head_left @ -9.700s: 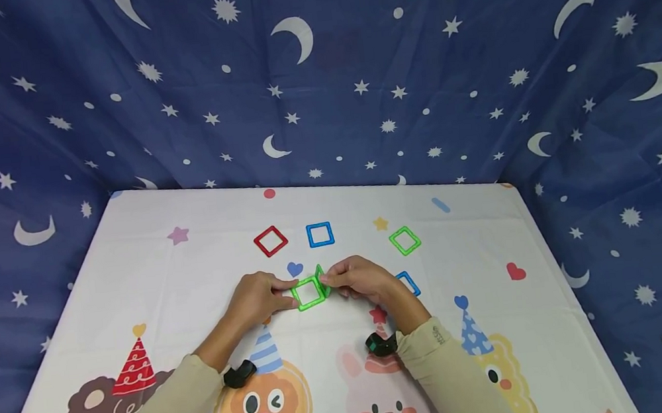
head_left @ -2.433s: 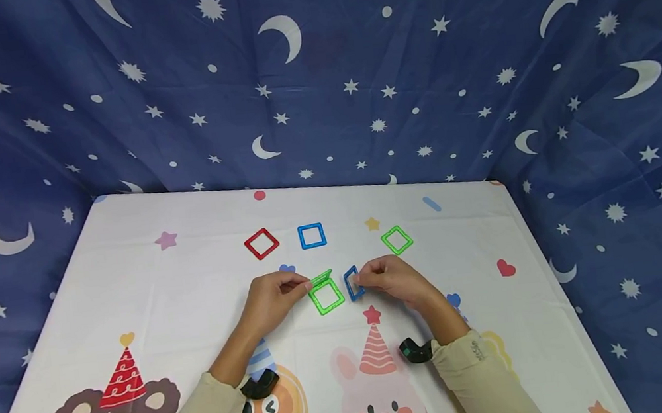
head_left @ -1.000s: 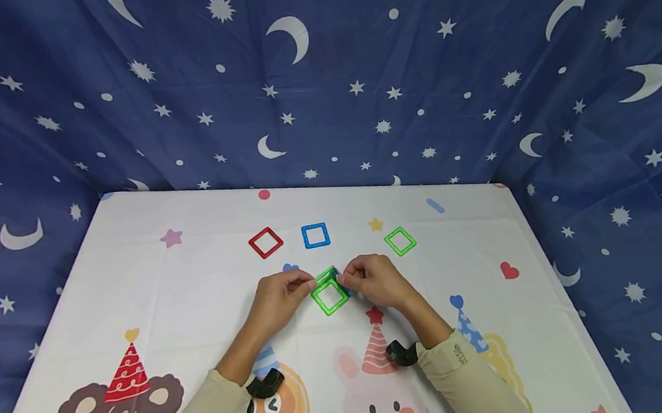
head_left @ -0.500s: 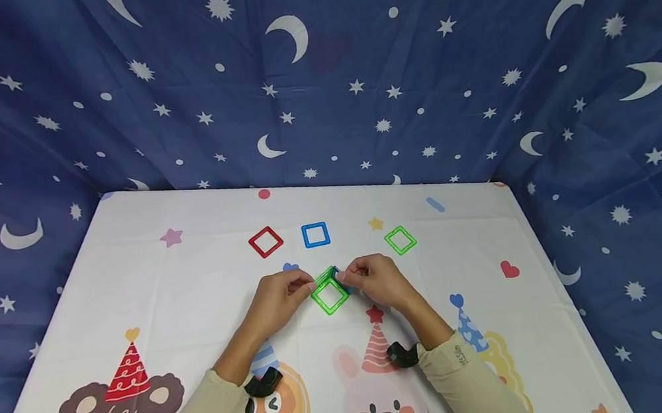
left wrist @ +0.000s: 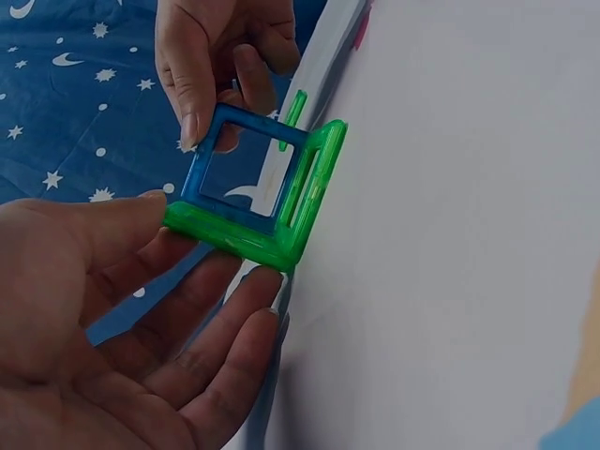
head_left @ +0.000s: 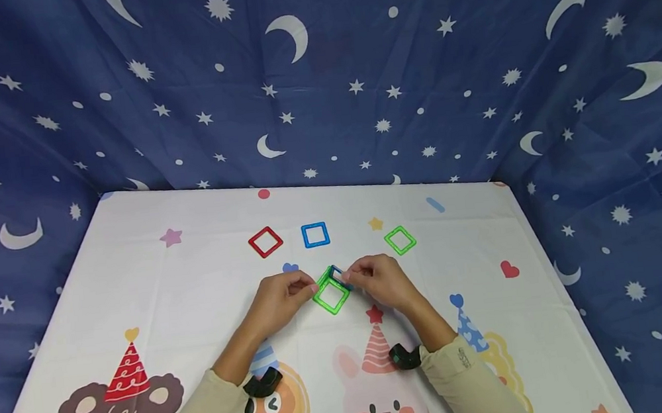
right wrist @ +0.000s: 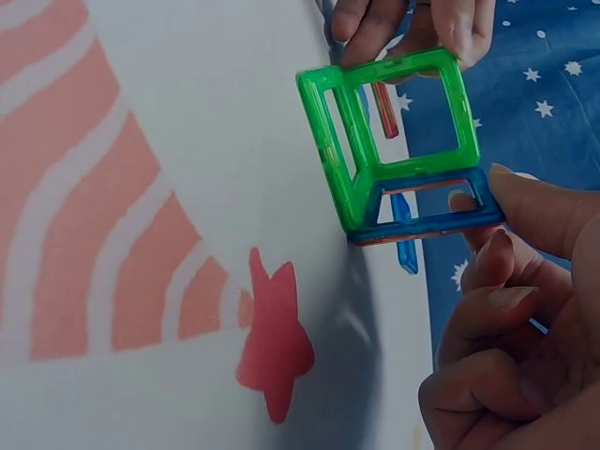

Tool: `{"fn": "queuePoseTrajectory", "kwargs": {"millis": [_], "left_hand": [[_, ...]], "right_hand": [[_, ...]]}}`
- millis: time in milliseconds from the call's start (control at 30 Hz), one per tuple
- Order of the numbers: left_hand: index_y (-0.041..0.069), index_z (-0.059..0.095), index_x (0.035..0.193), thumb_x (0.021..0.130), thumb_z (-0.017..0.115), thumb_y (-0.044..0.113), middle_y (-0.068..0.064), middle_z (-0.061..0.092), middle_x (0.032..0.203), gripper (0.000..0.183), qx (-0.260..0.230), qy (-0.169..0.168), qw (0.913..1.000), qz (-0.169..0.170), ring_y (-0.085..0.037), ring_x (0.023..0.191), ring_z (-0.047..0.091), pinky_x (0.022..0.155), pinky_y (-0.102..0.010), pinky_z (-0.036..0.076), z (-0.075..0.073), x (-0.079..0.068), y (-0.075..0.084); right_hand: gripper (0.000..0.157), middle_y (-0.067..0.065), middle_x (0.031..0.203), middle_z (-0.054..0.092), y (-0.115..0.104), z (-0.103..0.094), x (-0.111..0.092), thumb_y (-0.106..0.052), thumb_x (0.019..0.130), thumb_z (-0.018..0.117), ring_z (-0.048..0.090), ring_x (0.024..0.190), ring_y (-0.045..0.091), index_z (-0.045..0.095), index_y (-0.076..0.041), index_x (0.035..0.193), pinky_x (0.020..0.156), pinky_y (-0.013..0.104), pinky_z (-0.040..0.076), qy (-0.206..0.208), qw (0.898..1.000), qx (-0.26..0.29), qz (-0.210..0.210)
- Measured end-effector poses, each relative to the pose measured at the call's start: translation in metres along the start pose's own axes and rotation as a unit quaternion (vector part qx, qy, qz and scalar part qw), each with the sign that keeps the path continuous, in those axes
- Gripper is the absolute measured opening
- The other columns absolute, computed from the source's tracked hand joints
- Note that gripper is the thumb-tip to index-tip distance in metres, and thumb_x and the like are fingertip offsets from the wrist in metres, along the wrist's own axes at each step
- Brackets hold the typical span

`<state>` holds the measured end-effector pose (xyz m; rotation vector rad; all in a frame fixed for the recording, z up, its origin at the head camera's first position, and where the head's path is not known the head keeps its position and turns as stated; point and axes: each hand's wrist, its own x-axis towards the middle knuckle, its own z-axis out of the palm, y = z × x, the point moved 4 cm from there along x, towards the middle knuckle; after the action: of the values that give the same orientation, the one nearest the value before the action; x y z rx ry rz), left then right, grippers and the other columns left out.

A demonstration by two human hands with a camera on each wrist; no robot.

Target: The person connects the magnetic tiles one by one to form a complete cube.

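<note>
In the head view two green square magnetic tiles meet at an edge, one flat on the table (head_left: 323,305) and one raised (right wrist: 464,112) behind it. A blue square magnetic tile (right wrist: 436,225) stands along their right side, forming a corner; in both wrist views its edges touch both green tiles. My left hand (head_left: 278,301) pinches the raised green tile at its outer edge between thumb and fingers. On the other side, my right hand (head_left: 383,282) pinches the blue tile's upper outer part between thumb and fingertips.
Farther back on the white printed cloth (head_left: 216,257) lie a red square tile (head_left: 257,249), another blue square tile (head_left: 317,245) and a loose green square tile (head_left: 410,233). A dark blue curtain (head_left: 339,46) with moons and stars rises behind the table.
The right hand has taken the blue tile from the right and joined it to the green pair. My left hand has shifted to the raised green tile. In the last second both hands barely move.
</note>
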<state>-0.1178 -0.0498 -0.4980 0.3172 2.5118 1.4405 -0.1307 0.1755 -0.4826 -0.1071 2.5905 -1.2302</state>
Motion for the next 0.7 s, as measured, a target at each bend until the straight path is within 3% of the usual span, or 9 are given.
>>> {"fn": "queuePoseTrajectory", "kwargs": {"millis": [167,467,700], "left_hand": [[0.016,0.077,0.099,0.097,0.071,0.025,0.006,0.075,0.089,0.011,-0.017,-0.001,0.9998,-0.011,-0.006,0.08,0.067,0.073,-0.023,0.053,0.0,0.0,0.0],[0.019,0.07,0.127,0.1,0.066,0.026,0.003,0.074,0.091,0.028,-0.076,-0.018,0.9948,-0.065,-0.012,0.08,0.067,0.076,-0.026,0.051,0.0,0.0,-0.003],[0.017,0.07,0.129,0.104,0.059,0.027,-0.003,0.078,0.092,0.028,-0.132,-0.031,0.9875,-0.081,-0.012,0.083,0.07,0.075,-0.024,0.053,0.0,0.004,-0.01]], "right_hand": [[0.015,-0.001,0.066,0.056,-0.002,0.001,0.002,-0.031,0.092,0.077,0.048,0.063,0.015,0.079,-0.016,0.092,0.054,0.026,0.037,-0.001,1.0,0.008,-0.007],[0.015,-0.002,0.07,0.06,-0.01,0.01,0.008,-0.033,0.092,0.076,0.051,0.069,0.015,0.08,-0.019,0.091,0.056,0.025,0.039,-0.041,0.999,0.0,-0.022],[0.015,-0.003,0.071,0.061,-0.016,0.017,0.018,-0.035,0.093,0.075,0.052,0.069,0.014,0.08,-0.02,0.09,0.058,0.025,0.04,-0.062,0.997,-0.005,-0.049]]}}
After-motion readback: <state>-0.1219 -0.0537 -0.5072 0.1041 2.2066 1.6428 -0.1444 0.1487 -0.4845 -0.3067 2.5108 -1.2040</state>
